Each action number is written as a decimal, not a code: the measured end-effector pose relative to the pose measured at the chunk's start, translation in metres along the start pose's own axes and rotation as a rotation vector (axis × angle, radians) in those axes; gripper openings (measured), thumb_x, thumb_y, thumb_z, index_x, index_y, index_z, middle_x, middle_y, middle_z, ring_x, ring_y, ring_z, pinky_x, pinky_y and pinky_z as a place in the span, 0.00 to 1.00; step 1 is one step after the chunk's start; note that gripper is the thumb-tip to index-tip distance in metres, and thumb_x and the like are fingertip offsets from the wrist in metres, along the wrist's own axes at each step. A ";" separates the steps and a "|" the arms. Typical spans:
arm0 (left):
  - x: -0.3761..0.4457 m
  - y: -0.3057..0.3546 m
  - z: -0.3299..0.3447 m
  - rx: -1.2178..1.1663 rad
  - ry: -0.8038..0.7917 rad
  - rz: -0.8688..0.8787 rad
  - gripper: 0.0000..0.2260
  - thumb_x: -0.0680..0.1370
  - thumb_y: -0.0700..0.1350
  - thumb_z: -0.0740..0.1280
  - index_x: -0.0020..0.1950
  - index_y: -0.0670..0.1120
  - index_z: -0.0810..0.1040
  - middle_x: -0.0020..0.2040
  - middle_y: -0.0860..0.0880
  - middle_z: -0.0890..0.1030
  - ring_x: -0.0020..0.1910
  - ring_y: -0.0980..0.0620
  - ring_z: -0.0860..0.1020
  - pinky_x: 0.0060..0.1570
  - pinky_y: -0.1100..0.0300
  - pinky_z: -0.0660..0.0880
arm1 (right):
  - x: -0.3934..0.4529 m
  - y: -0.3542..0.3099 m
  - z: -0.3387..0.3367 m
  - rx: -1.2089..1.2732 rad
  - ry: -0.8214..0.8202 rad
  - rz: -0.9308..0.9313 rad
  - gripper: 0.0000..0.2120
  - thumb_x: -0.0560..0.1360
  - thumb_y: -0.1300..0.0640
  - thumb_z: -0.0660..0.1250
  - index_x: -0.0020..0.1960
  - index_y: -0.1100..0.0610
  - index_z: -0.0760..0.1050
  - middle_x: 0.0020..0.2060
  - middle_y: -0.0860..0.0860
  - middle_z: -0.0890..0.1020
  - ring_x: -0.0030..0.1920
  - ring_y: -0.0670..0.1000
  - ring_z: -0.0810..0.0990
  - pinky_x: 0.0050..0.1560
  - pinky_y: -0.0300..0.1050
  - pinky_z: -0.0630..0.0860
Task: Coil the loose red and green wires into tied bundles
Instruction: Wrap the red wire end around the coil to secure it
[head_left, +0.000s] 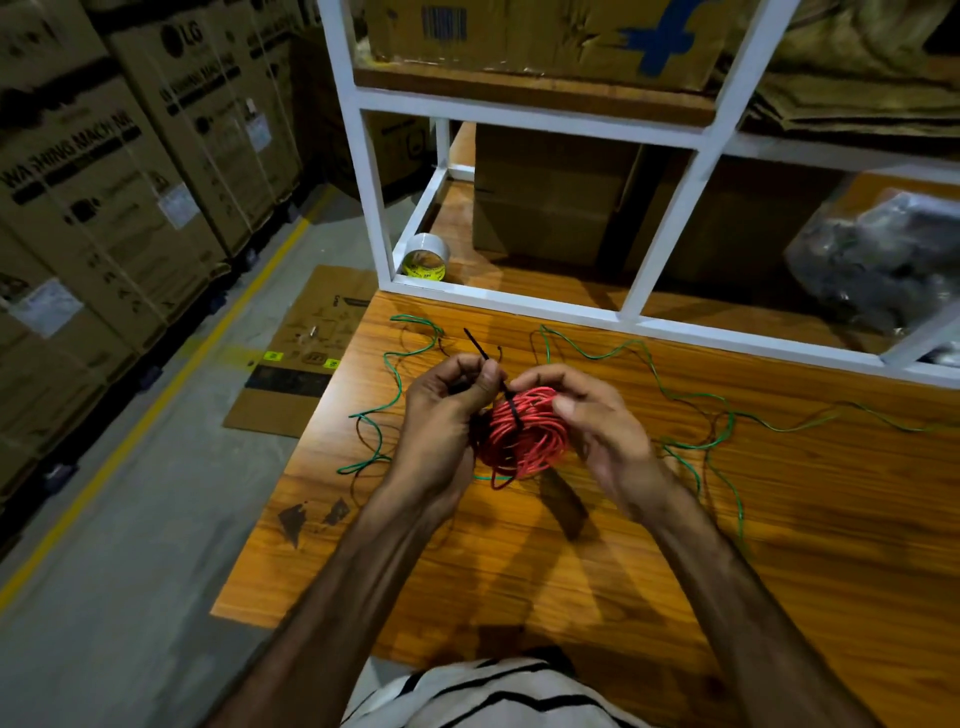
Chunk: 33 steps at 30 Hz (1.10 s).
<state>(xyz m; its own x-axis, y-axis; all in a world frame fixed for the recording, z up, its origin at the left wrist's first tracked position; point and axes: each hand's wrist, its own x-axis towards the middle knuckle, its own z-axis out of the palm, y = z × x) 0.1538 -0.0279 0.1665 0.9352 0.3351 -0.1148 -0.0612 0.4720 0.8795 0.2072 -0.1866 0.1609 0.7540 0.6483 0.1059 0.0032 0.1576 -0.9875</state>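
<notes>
A coiled bundle of red wire (524, 434) hangs just above the wooden table (623, 545), held between both hands. A black cable tie (511, 410) wraps over the coil, and its free tail (475, 343) sticks up to the upper left. My left hand (441, 410) pinches the tie's tail between thumb and fingers beside the coil. My right hand (592, 415) grips the coil's right side, fingers curled over its top. Loose green wire (691, 395) sprawls across the table behind and to both sides of the hands.
A white metal shelf frame (524, 299) stands at the table's far edge, with a roll of tape (427, 257), cardboard boxes (550, 202) and a plastic-wrapped bundle (878, 265) inside. Stacked cartons (104, 182) line the left. Flattened cardboard (301, 353) lies on the floor.
</notes>
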 end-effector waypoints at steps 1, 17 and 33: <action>0.001 0.000 0.000 0.010 -0.024 -0.008 0.08 0.79 0.38 0.68 0.40 0.44 0.79 0.38 0.49 0.78 0.38 0.55 0.76 0.38 0.60 0.73 | 0.001 -0.002 0.001 0.059 0.042 0.049 0.18 0.76 0.50 0.65 0.59 0.61 0.80 0.54 0.54 0.83 0.55 0.53 0.81 0.53 0.48 0.77; 0.013 -0.012 0.018 0.070 0.026 -0.029 0.08 0.80 0.32 0.65 0.42 0.38 0.76 0.38 0.46 0.79 0.38 0.54 0.77 0.39 0.63 0.76 | 0.009 0.000 0.017 0.145 0.259 0.261 0.08 0.76 0.63 0.67 0.39 0.56 0.80 0.37 0.50 0.81 0.38 0.46 0.78 0.39 0.42 0.73; 0.051 -0.049 0.041 -0.212 -0.061 -0.481 0.07 0.81 0.41 0.66 0.44 0.42 0.76 0.39 0.46 0.78 0.35 0.52 0.79 0.35 0.57 0.82 | -0.027 0.010 -0.041 0.338 0.375 0.263 0.20 0.79 0.52 0.67 0.63 0.66 0.79 0.58 0.61 0.84 0.57 0.56 0.83 0.58 0.52 0.78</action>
<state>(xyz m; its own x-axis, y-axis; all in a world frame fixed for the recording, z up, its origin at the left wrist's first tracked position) 0.2191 -0.0675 0.1365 0.8931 -0.0056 -0.4499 0.3172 0.7171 0.6206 0.2141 -0.2332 0.1433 0.8827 0.3988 -0.2485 -0.3805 0.2963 -0.8760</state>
